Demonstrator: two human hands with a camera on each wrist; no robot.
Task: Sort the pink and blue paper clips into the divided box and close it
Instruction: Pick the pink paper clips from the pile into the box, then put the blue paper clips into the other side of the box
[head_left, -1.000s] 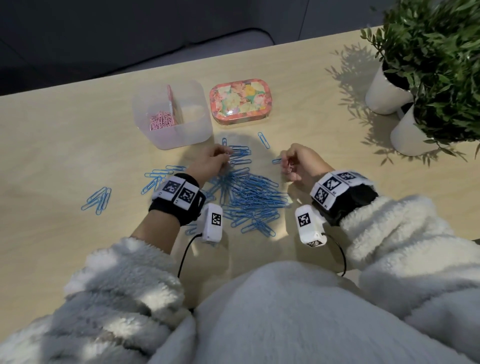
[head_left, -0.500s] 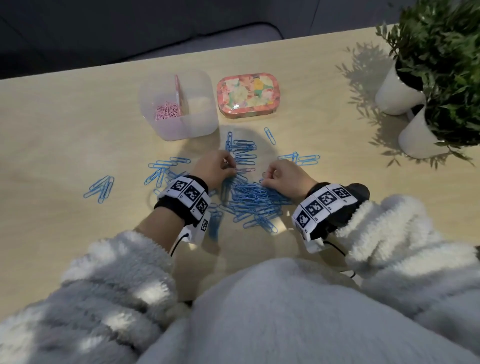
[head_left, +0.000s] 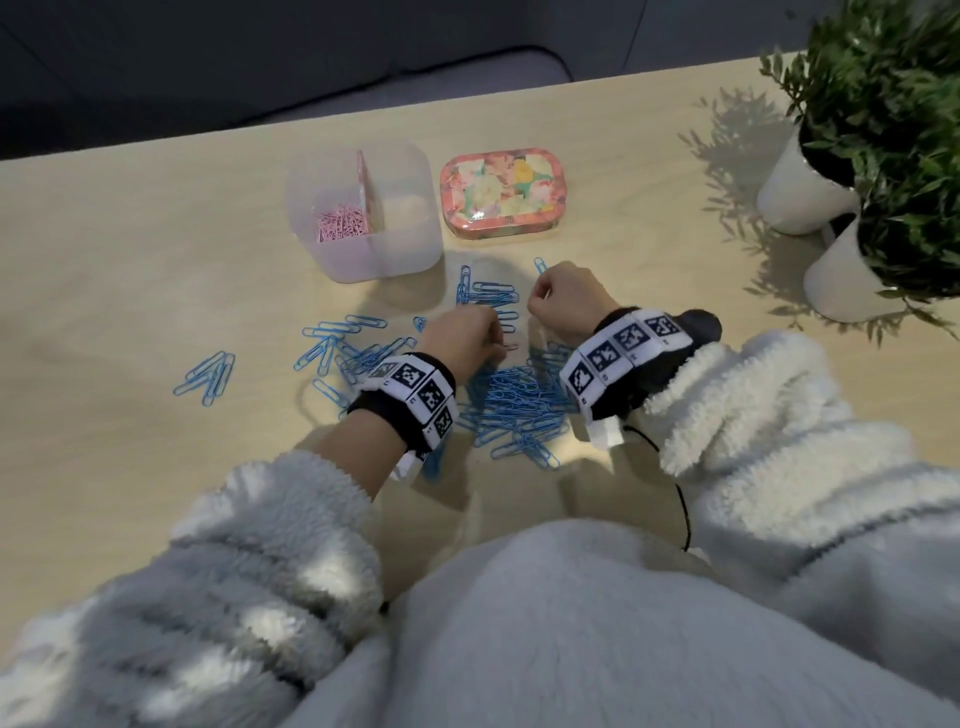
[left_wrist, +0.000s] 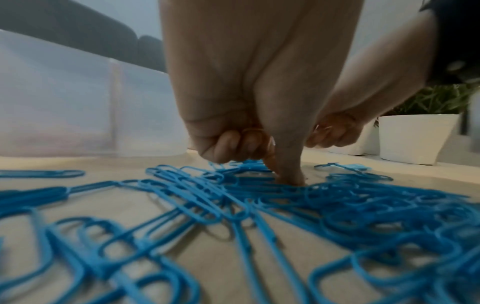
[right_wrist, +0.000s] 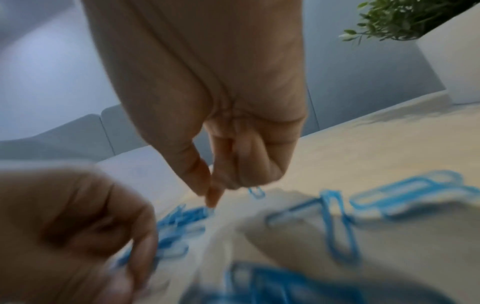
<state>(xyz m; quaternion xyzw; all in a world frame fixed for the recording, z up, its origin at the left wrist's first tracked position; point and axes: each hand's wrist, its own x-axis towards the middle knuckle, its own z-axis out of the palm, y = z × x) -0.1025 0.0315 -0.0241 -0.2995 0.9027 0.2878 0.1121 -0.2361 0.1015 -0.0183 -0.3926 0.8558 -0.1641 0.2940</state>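
Across the pale wooden desk (head_left: 130, 270) — most blue wire paper clips (head_left: 514, 400) unsorted. In the translucent divided plastic box (head_left: 363, 254), open: pink clips (head_left: 340, 221) left, right side bare. Left hand (head_left: 460, 340) curled, pinching something small and pinkish; right hand (head_left: 566, 304) pinched shut — contents unclear.

Light wood counter (head_left: 130, 270), lit hard from the right side so shadows fall sharp across it. Beyond its far edge: dark floor and a grey upholstered seat (head_left: 426, 78). Two white plant pots (head_left: 795, 197) with green foliage at far right.
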